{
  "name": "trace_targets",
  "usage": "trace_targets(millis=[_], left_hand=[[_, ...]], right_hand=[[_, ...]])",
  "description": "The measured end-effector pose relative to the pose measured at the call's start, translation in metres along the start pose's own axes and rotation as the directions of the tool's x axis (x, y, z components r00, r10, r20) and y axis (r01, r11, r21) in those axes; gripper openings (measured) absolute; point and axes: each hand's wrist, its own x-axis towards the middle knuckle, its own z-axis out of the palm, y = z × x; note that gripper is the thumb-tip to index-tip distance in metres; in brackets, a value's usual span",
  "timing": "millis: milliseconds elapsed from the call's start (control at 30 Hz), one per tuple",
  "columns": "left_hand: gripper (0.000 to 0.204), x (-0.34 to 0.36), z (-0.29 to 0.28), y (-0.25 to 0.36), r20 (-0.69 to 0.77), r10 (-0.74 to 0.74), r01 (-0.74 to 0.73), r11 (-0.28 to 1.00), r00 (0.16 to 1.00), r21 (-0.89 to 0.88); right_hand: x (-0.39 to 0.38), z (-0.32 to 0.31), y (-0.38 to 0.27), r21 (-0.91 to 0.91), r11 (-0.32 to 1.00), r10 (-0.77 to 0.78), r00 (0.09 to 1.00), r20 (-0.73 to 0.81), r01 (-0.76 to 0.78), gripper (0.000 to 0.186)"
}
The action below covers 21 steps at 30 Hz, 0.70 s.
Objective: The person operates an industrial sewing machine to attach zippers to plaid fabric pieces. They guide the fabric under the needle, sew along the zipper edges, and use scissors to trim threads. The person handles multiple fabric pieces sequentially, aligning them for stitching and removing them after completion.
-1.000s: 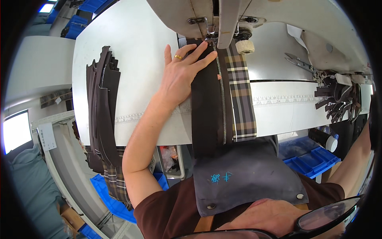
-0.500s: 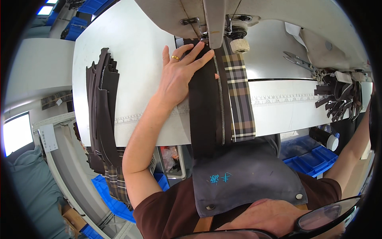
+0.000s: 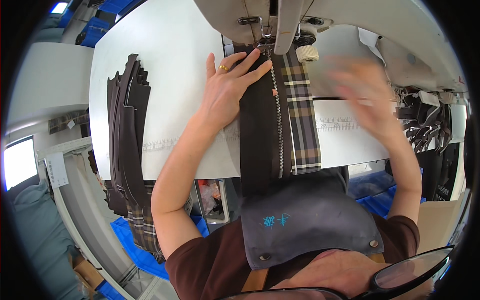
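Under the sewing machine head [image 3: 287, 27] lies a dark brown fabric strip [image 3: 256, 125] with a metal zipper [image 3: 279, 125] along its right part. Plaid fabric [image 3: 303, 120] shows beside and beneath it on the right. My left hand [image 3: 230, 85], a ring on one finger, presses flat on the strip with fingers spread, fingertips close to the presser foot [image 3: 265, 45]. Over the table to the right of the plaid, my right hand [image 3: 365, 90] is smeared by motion. Its fingers are too blurred to read, and I cannot make out anything in it.
A stack of dark fabric strips [image 3: 127, 115] hangs over the table's front edge at left, with plaid pieces below. At far right sits a bunch of dark pieces [image 3: 425, 120]. A ruler scale [image 3: 335, 123] runs across the white table. Blue bins [image 3: 135, 245] stand underneath.
My right hand has swung in from the far right edge to over the table. My left hand stays on the strip. The whole view has shifted slightly.
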Motion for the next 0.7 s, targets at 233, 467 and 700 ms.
trace_targets(millis=[233,467,700], left_hand=[[0.048,-0.001,-0.002,-0.002,-0.007,-0.008,0.008,1.000,1.000,0.003],[0.046,-0.002,0.000,-0.004,-0.014,-0.006,0.006,1.000,1.000,0.004],[0.061,-0.002,0.001,-0.004,-0.003,-0.004,0.004,1.000,1.000,-0.022]], right_hand=[[0.049,0.079,0.010,-0.059,0.998,-0.025,0.988,0.154,0.034,0.044],[0.042,0.078,0.010,-0.059,0.998,-0.006,0.996,0.094,0.012,0.044],[0.044,0.077,0.006,-0.213,0.977,0.041,0.991,0.126,-0.013,0.041]])
